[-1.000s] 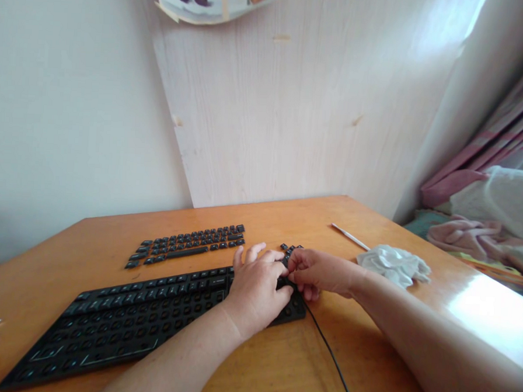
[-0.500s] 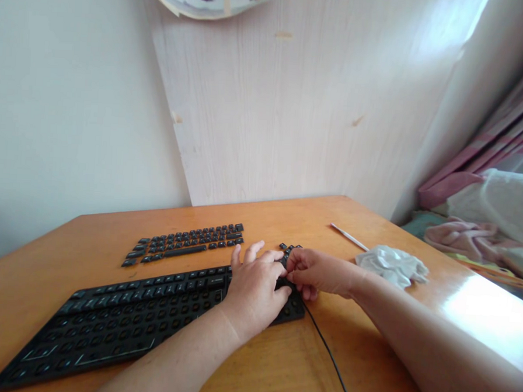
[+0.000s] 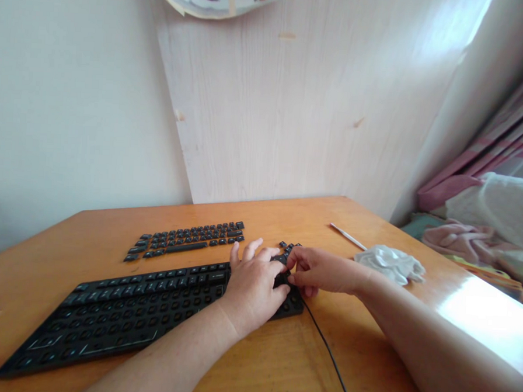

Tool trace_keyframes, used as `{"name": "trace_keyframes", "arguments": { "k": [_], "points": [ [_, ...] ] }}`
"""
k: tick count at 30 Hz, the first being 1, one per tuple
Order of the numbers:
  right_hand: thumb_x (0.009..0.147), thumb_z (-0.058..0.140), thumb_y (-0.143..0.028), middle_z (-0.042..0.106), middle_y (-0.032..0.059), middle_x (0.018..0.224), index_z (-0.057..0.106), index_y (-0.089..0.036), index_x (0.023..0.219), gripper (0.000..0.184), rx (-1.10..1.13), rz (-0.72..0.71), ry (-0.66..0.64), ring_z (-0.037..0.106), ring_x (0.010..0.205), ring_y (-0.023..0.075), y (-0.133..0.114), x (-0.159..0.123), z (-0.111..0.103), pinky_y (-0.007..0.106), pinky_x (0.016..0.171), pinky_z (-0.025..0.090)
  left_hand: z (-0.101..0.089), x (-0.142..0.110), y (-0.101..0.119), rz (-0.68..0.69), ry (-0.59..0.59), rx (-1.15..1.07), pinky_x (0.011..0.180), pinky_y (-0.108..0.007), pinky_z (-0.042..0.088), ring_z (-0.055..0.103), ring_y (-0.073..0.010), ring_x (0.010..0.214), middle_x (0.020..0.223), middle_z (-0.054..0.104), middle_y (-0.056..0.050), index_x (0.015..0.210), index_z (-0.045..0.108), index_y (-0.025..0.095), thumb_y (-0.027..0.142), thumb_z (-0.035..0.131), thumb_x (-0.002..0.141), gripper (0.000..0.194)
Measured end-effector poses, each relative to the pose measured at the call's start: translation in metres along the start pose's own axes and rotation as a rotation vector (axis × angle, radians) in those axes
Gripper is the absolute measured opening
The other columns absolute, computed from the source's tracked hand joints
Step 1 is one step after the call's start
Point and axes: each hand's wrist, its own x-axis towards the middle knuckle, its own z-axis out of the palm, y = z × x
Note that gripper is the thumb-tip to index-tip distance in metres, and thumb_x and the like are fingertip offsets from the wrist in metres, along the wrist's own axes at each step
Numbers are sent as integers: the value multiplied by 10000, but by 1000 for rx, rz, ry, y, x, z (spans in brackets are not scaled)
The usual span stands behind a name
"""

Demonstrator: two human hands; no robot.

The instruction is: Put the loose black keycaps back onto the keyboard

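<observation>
A black keyboard (image 3: 123,317) lies at a slant on the wooden desk; most of its lower rows lack keycaps, while keycaps sit along its upper rows. My left hand (image 3: 254,286) lies over the right part of the keyboard, its fingers spread and stretched forward. Beside it, my right hand (image 3: 310,271) is closed in a pinch at the keyboard's right end; what the fingertips hold, if anything, is hidden. Loose black keycaps (image 3: 191,236) are laid out in rows behind the keyboard. A smaller group of keycaps (image 3: 287,246) sits just beyond my hands.
A crumpled white cloth (image 3: 389,264) and a thin white stick (image 3: 347,235) lie to the right. A black cable (image 3: 330,349) runs from the keyboard's right end toward me. Wall panelling (image 3: 291,121) rises behind the desk (image 3: 252,365). Piled fabrics (image 3: 456,238) are beyond its right edge.
The view has shifted slightly. Both hands keep nearly the same places on the keyboard, with the right fingers moving only a little.
</observation>
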Motion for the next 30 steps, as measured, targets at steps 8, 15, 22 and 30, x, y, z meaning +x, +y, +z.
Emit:
{"name": "trace_keyframes", "arguments": {
  "k": [8,15,22,30],
  "points": [
    [745,697,-301,625,-34,714,559,-193,1025,331,-174,-52,57,578,612,121,1,-4,-2,212,502,396,-1,1,-3,22,-27,-34,1129,-696,85,337,-380,1383,1367,598,5,1035,733,345,265,648,775,285],
    [715,711,-304,591,-37,723,570,-188,965,309,-191,-64,76,532,632,113,-3,-5,-3,214,525,385,-5,5,-10,-47,20,-81,1140,-652,134,392,-330,1341,1278,657,26,1038,727,338,155,554,766,371],
    [757,675,-310,601,-41,689,535,-188,977,288,-64,-27,12,562,591,118,3,-3,-7,223,513,396,-4,8,-19,-88,33,-102,1128,-644,146,421,-318,1306,1242,677,39,987,740,343,163,534,777,345],
    [766,688,-317,573,-44,705,549,-180,994,299,-131,-86,43,512,617,106,5,-4,-8,223,538,374,-7,7,-18,-101,40,-122,1133,-651,123,418,-313,1303,1229,678,26,969,740,341,147,541,757,349]
  ]
}}
